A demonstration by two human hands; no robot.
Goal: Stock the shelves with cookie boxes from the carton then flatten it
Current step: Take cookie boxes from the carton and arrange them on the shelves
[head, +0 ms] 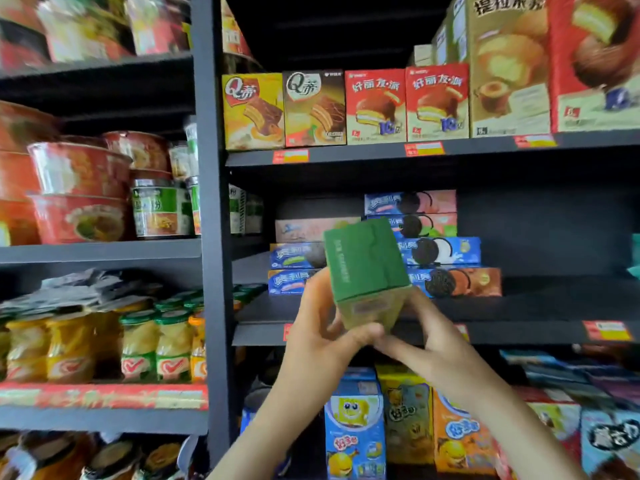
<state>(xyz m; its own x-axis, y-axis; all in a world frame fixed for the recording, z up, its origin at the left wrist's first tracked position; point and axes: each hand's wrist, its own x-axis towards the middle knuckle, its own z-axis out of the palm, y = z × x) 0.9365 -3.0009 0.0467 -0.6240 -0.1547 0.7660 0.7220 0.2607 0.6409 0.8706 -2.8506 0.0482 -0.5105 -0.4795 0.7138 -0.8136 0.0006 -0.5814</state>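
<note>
Head view: left hand [322, 329], right hand [427, 341] hold green box [367, 261] below 好丽友·派 boxes [375, 105].

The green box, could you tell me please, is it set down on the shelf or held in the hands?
Held: left hand and right hand grip the green box, tilted, before the shelf.

green box [367, 261], centre: matt green card, paler on its near end | shelf [519, 332], centre right: dark matt painted metal | cookie boxes [446, 251], mid-frame: glossy printed card | pie boxes [375, 105], upper centre: glossy card | noodle bowls [79, 171], left: shiny plastic film over red print | jars [138, 344], lower left: clear smooth glass, glossy labels, green lids
</note>
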